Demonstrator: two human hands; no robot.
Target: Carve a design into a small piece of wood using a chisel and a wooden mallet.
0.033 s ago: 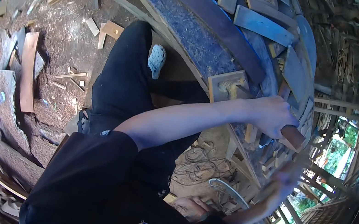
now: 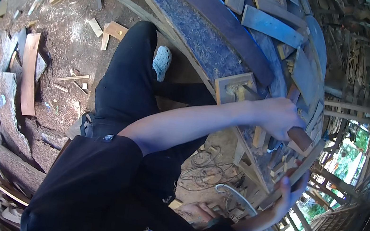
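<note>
My left hand reaches across the workbench and is closed round a dark brown wooden piece, shaped like a thick handle, whose blunt end sticks out past my fist. What lies under that fist is hidden. At the bench's near right corner, my right hand grips a narrow flat length of wood, tilted up so that its top end comes close to the brown piece. A square wooden block with a hollowed recess lies on the bench beside my left wrist.
The blue-stained bench carries a long curved dark board and several loose boards. A white hooked tube and coiled wire are below. Wood offcuts litter the floor, near my leg and white clog.
My right hand, smeared by motion before, now shows sharply with the length of wood in it. The left hand and the brown wooden piece have shifted very slightly.
</note>
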